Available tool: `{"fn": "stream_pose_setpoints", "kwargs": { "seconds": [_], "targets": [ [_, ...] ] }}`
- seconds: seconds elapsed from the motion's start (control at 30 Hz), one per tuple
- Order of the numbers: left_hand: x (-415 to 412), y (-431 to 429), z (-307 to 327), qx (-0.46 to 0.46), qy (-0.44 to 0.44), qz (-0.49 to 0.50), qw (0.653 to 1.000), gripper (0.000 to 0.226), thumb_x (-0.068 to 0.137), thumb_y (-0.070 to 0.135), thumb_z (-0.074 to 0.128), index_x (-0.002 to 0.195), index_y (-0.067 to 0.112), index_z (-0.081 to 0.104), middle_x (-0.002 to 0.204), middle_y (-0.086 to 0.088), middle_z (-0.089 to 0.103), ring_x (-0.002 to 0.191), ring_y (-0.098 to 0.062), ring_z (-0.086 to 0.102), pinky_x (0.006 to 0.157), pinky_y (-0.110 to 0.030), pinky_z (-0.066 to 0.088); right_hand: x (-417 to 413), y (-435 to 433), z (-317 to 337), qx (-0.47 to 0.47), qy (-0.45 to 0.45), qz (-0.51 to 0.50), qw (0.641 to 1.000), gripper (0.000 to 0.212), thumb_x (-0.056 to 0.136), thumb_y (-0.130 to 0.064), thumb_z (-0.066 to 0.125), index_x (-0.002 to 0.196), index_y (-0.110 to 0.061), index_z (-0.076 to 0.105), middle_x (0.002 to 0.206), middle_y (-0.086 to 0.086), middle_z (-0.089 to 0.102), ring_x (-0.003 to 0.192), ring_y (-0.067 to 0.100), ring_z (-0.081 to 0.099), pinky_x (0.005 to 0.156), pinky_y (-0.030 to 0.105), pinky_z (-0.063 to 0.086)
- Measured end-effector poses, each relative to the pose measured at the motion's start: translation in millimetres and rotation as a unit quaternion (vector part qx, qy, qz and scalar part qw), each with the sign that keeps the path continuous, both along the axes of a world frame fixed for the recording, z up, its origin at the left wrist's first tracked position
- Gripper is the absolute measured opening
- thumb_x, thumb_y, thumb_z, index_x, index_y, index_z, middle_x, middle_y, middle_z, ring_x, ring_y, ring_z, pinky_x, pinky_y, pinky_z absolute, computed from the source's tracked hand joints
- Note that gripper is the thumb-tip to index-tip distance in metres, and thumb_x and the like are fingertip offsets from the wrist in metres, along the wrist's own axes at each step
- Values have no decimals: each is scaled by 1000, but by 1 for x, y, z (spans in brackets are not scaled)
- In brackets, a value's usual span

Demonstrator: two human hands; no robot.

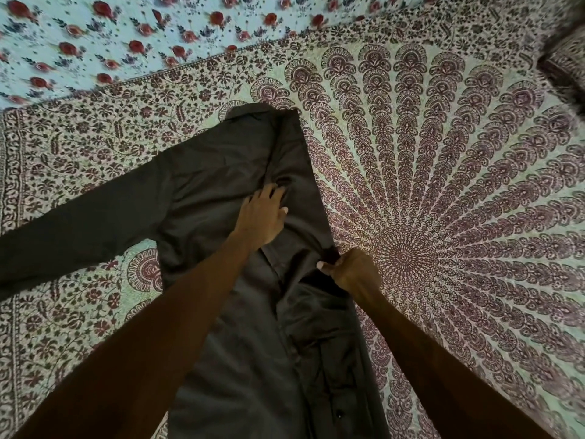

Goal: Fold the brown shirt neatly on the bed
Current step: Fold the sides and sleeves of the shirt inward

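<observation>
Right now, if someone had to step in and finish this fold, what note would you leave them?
The left hand is open, pressing flat on the middle of the shirt.
The right hand has its grip on the shirt's folded right edge.
The shirt lies on the bed, collar end away from the person.
Done: the right side looks folded in over the body.
Left to do: the sleeve on the left side lies spread out. Fold it in, then probably fold the length.
</observation>
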State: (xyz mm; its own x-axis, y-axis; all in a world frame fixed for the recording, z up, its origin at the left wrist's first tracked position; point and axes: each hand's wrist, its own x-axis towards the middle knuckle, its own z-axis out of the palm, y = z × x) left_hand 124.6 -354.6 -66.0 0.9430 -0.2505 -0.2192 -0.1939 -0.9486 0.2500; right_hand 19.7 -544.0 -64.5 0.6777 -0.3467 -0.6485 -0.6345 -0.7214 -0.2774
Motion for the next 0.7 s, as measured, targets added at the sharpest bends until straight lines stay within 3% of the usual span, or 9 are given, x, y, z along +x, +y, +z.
{"fn": "stream_pose_setpoints", "kwargs": {
  "seconds": [0.13, 0.23, 0.3, 0.4, 0.5, 0.57, 0.7],
  "targets": [
    [10, 3, -1, 47, 96, -33, 994, 56, 97, 33, 47, 148, 19, 30, 154, -5, 28, 133, -35, 40, 109, -49, 31, -7, -4, 0, 59, 63, 41, 995, 58, 74, -62, 69, 98, -9, 67, 111, 11, 65, 108, 30, 62, 74, 27, 40],
    [7, 2, 2, 17, 45, -9, 999, 53, 94, 30, 52, 143, 20, 37, 150, -5, 34, 131, -32, 43, 110, -47, 30, -17, -6, 5, 85, 66, 73, 992, 42, 75, -55, 72, 66, -17, 57, 98, 10, 64, 103, 27, 61, 77, 26, 41],
    [-12, 0, 7, -22, -42, 52, 998, 46, 90, 26, 56, 134, 20, 45, 140, -6, 43, 123, -30, 47, 103, -45, 36, -26, -7, 8, 108, 36, 45, 993, 44, 71, -52, 77, 61, -19, 50, 86, 4, 61, 94, 24, 62, 73, 24, 39],
    [-58, -9, 15, -103, -91, 240, 961, 36, 86, 24, 61, 119, 16, 50, 123, -10, 49, 111, -32, 51, 91, -44, 43, -45, -9, 12, 161, 9, -21, 987, 35, 65, -42, 86, 71, -22, 57, 79, -3, 65, 81, 14, 61, 74, 23, 43],
    [-98, -17, 16, -166, 7, 407, 898, 41, 86, 29, 65, 118, 11, 47, 126, -15, 46, 112, -36, 51, 91, -43, 44, -70, -10, 14, 169, 9, -29, 985, 28, 66, -30, 87, 73, -21, 61, 69, -5, 64, 71, 9, 60, 66, 19, 43],
    [-113, -18, 12, -179, 75, 436, 879, 43, 87, 37, 63, 117, 9, 50, 126, -17, 51, 111, -37, 53, 90, -41, 45, -87, -10, 16, 146, 5, -19, 989, 23, 72, -27, 83, 84, -14, 69, 79, 3, 69, 80, 15, 64, 68, 21, 43],
    [-119, -18, 15, -196, 166, 420, 871, 32, 90, 35, 61, 102, 5, 67, 111, -19, 67, 106, -35, 61, 86, -35, 49, -106, -10, 19, 124, -6, -32, 992, 37, 84, -29, 72, 110, -3, 68, 110, 13, 69, 107, 28, 64, 84, 23, 44]
  ]
}}
